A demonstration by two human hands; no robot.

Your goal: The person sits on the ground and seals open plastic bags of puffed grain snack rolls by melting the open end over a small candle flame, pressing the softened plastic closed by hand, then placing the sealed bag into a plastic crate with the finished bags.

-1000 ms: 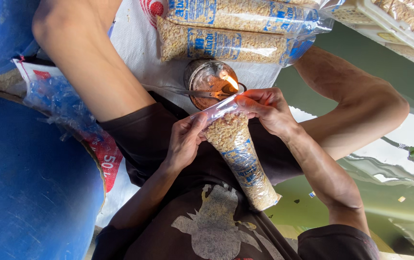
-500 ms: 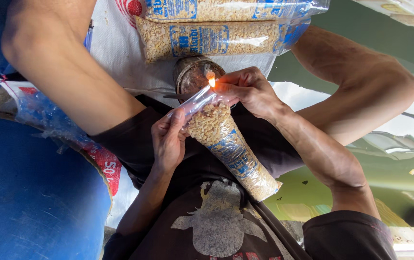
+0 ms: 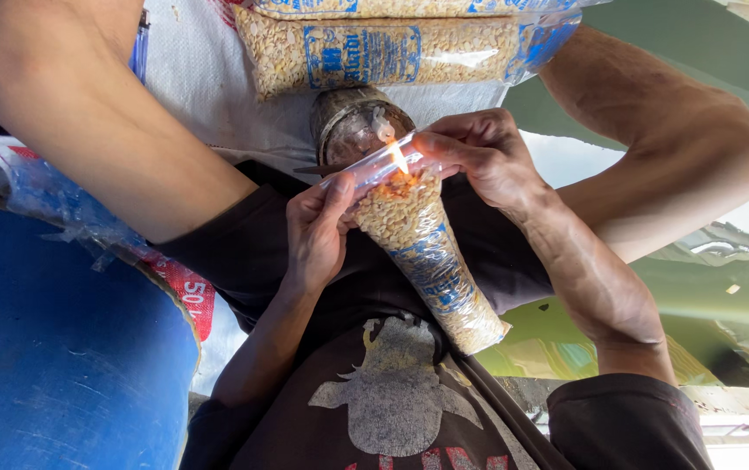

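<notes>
The view looks down along the person's own body, so the scene reads upside down. The left hand point(image 3: 318, 235) and the right hand point(image 3: 483, 157) hold between them a long, narrow clear plastic bag of pale grains point(image 3: 427, 252) with blue print on its side. The bag lies slantwise over the person's dark shirt point(image 3: 392, 400), its filled end pointing toward the chest and its open mouth up between the two hands.

The grip of the left hand is closed on the near corner of the bag's flat, empty top strip, thumb on top and fingers under it. The grip of the right hand is pinched shut on the other end of the same strip, stretching it taut. A small flame point(image 3: 399, 158) burns right at the stretched edge, just above the grains. It rises from a round tin lamp point(image 3: 357, 126) that stands directly behind the bag's mouth.

Beyond the lamp, several filled bags of the same grain point(image 3: 374, 52) lie side by side on a white woven sack point(image 3: 209, 78). A blue barrel point(image 3: 52, 365) fills the lower left, with crumpled clear plastic point(image 3: 70, 218) draped at its rim. The person's bare legs frame both sides.
</notes>
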